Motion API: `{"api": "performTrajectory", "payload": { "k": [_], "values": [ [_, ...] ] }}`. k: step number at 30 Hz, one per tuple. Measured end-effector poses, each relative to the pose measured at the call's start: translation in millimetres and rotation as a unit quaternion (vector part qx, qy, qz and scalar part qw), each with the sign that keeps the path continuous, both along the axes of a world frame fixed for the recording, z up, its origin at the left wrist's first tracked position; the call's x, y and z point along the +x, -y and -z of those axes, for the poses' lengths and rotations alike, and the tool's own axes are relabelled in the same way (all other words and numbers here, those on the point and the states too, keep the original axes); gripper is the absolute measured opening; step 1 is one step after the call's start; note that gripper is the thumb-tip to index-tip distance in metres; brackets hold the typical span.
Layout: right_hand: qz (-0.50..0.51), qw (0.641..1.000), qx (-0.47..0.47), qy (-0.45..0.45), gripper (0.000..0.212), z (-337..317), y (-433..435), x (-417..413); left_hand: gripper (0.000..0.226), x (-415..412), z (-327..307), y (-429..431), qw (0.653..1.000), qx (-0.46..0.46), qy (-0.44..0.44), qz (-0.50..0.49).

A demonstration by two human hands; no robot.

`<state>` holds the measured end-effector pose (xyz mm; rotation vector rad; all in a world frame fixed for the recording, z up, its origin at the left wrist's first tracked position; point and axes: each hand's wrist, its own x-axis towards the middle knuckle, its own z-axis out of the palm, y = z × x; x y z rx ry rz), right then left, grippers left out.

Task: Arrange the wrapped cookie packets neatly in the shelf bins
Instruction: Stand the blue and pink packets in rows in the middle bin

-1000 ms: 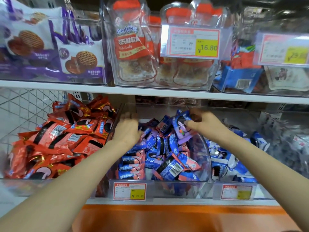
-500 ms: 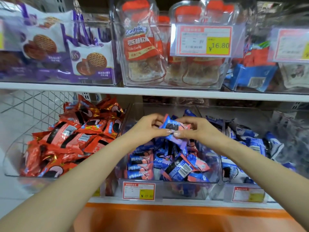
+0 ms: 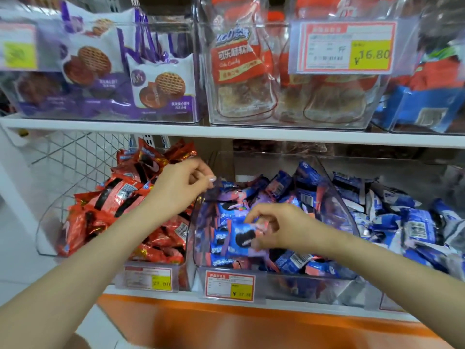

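Blue-and-pink wrapped cookie packet (image 3: pixel 240 238), printed with a dark sandwich cookie: where is it?
– Low over the front half of the clear plastic middle bin (image 3: pixel 276 282) on the lower shelf, just above the heap of similar blue packets (image 3: pixel 292 260) that fills it.
– And who has it?
– The right hand (image 3: pixel 279 227). Its thumb and fingers are curled and pinch the packet's right end, so the packet sticks out to the left of the hand, face towards the camera.
– The left hand (image 3: pixel 181 190)?
– Higher and further back, over the wall between the middle bin and the bin of red foil packets (image 3: pixel 113 202) on its left. The fingers are curled, thumb tip against fingertip. There is blur just at the tips, so I cannot tell whether it pinches anything.
– Are the hands together?
– No, apart. The left is up and to the left of the packet and does not touch it.
– What else is nearby?
– A bin of blue-and-white packets (image 3: pixel 415 225) on the right, and a red-and-yellow price label (image 3: pixel 229 287) on the middle bin's front. Above the white shelf board (image 3: pixel 226 134) stand purple-and-white waffle cookie bags (image 3: pixel 163 86).
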<state>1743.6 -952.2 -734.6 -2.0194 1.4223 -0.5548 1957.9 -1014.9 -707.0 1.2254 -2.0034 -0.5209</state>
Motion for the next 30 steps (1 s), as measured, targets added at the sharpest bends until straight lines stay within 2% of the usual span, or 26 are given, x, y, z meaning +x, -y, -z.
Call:
{"api": "performTrajectory", "payload": {
  "k": [4,10,15,22,27,30],
  "values": [
    [-0.084,0.991,0.016,-0.098,0.036,10,-2,17,0.007,9,4,-10,0.998,-0.032,0.040,0.032],
    [-0.097,0.989,0.065,-0.095,0.025,20,6,22,0.009,16,5,-14,0.995,-0.028,0.072,0.068],
    [-0.109,0.985,0.099,-0.089,0.025,16,11,18,0.009,16,7,-13,0.990,-0.030,0.104,0.085],
    [-0.157,0.982,0.043,-0.096,0.016,33,15,22,0.012,9,9,-16,0.970,-0.041,0.207,0.123],
    [-0.176,0.980,0.000,-0.098,0.012,39,15,27,0.014,3,12,-11,0.964,-0.065,0.228,0.120],
    [-0.154,0.985,0.000,-0.072,0.010,30,13,28,0.014,-2,14,-11,0.964,-0.065,0.232,0.117]
  ]
}}
